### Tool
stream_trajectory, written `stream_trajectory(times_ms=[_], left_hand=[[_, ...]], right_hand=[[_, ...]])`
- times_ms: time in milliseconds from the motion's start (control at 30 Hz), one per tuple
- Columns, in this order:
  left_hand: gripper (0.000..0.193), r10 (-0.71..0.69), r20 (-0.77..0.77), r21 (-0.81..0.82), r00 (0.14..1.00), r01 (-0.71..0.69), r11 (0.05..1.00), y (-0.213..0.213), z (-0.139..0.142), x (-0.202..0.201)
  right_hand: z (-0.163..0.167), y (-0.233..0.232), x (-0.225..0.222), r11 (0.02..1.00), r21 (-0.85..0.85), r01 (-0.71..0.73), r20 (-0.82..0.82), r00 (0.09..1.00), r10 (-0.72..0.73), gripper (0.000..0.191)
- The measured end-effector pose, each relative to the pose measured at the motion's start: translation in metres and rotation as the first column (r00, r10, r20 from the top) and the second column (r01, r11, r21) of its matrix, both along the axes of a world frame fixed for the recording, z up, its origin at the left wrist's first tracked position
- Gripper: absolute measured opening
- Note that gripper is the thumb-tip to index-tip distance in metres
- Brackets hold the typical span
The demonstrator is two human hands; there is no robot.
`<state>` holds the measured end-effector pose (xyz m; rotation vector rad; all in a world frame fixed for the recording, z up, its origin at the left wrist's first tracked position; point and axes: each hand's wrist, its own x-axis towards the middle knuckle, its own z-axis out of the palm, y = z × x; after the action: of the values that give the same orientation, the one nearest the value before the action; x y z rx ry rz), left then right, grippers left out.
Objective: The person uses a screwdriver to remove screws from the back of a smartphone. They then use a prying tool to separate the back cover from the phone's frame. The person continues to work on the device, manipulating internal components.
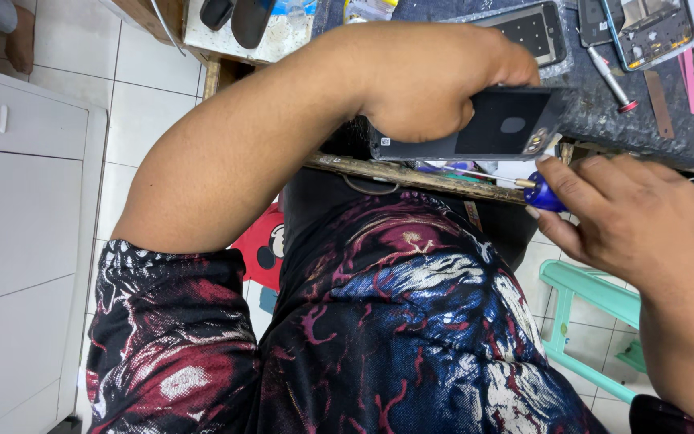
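Gripping a dark phone from above, the left hand is curled tight, fingers wrapped over the top edge, so the device sits on its side at the front lip of the dark workbench, its flat back facing the camera. The right hand sits just below and to the right of the phone, fingers partly folded and pinched around the blue handle of a small screwdriver; the thin metal shaft points left, passing under the phone's lower corner, though whether the tip touches anything cannot be told. Further back on the bench lie another opened phone frame, a dark phone with its screen up, and a second screwdriver with a red end. Below the hands a patterned shirt fills the view, with a teal stool on the tiled floor to the right.
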<state>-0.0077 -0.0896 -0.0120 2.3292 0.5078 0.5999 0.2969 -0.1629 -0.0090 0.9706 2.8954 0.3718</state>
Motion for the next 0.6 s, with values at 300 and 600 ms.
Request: stream_trajectory(times_ms=[300, 600], left_hand=[[0.046, 0.142, -0.160, 0.044, 0.977, -0.137, 0.990, -0.011, 0.024, -0.023], [0.042, 0.098, -0.125, -0.029, 0.987, -0.102, 0.994, -0.014, 0.022, -0.014]], right_hand=[[-0.013, 0.013, 0.045, 0.984, -0.178, 0.019, -0.315, 0.946, -0.076, 0.058], [-0.003, 0.009, 0.023, 0.999, -0.049, 0.005, -0.182, 0.983, -0.014, 0.054]])
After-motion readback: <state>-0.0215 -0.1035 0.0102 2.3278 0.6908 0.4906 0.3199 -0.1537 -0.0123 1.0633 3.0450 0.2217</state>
